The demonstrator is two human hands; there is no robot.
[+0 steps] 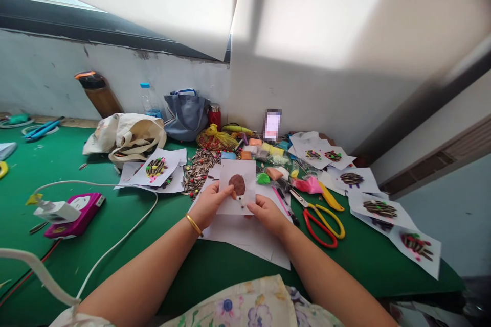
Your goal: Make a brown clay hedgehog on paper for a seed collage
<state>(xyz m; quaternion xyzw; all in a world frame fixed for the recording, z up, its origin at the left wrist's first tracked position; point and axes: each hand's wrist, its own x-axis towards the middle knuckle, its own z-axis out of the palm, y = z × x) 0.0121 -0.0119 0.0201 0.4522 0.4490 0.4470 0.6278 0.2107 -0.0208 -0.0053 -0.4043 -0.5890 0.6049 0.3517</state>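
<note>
"Since I only have the head camera to go on, how much room is there?"

"Not much. The left hand and right hand are both closed on a white paper card, pinching its side and lower corner. A brown clay oval sits on the card. Below it lies a stack of white paper; I can't tell if they touch. Red-and-yellow-handled scissors lie just right of the stack."

"Containers?"

"A canvas tote and a grey bag stand near the wall. I can't see inside either."

"And the surface?"

"A green tabletop, crowded with sunflower seed shells, clear packets of coloured clay, and clay-decorated sheets."
</note>
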